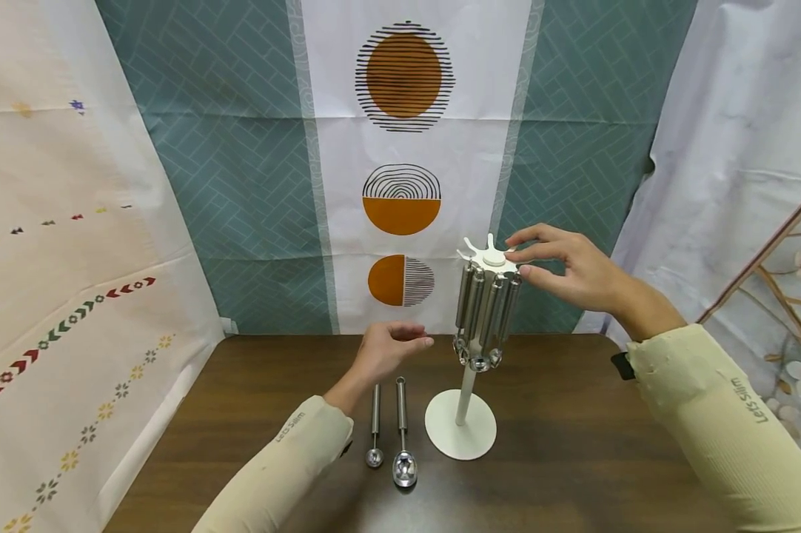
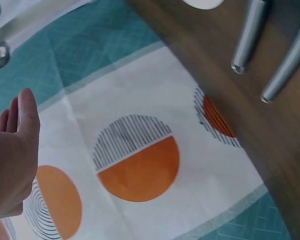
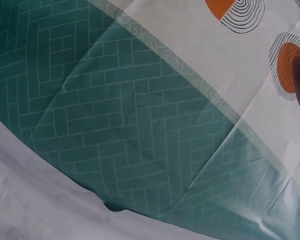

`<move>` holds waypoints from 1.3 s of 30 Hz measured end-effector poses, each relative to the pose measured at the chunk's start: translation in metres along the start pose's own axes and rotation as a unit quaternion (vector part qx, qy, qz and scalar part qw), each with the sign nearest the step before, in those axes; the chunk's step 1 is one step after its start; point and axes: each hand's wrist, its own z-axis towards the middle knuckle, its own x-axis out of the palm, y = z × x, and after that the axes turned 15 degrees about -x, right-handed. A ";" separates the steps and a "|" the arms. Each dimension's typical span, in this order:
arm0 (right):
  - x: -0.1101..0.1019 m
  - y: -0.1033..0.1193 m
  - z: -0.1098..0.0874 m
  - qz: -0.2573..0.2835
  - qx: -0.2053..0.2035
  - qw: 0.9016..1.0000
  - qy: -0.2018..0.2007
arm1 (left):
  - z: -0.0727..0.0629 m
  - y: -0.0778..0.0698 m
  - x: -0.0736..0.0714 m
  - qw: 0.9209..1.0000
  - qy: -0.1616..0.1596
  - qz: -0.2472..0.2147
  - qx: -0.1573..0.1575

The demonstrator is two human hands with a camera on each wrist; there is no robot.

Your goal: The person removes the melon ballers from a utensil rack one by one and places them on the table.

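Note:
A white stand [image 1: 461,425] with a round base and a hooked top holds several metal utensils [image 1: 484,311] by their handles. My right hand [image 1: 574,270] is at the right edge of the hooked top, fingers extended and fingertips at the hooks; whether they touch is hard to tell. To the left of the hanging utensils, my left hand [image 1: 389,352] is raised above the table with relaxed fingers and holds nothing. On the table lie a metal spoon [image 1: 404,468] and a slimmer utensil with a small round scoop [image 1: 374,457], left of the base.
The brown wooden table [image 1: 547,444] ends at a hanging cloth [image 1: 240,148] with teal panels and orange circles. Pale patterned cloths hang at the left [image 1: 74,259] and right [image 1: 727,148].

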 end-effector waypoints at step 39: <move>0.000 -0.003 -0.001 -0.007 -0.006 1.000 0.000 | -0.001 -0.055 0.027 0.988 0.076 -0.050 0.126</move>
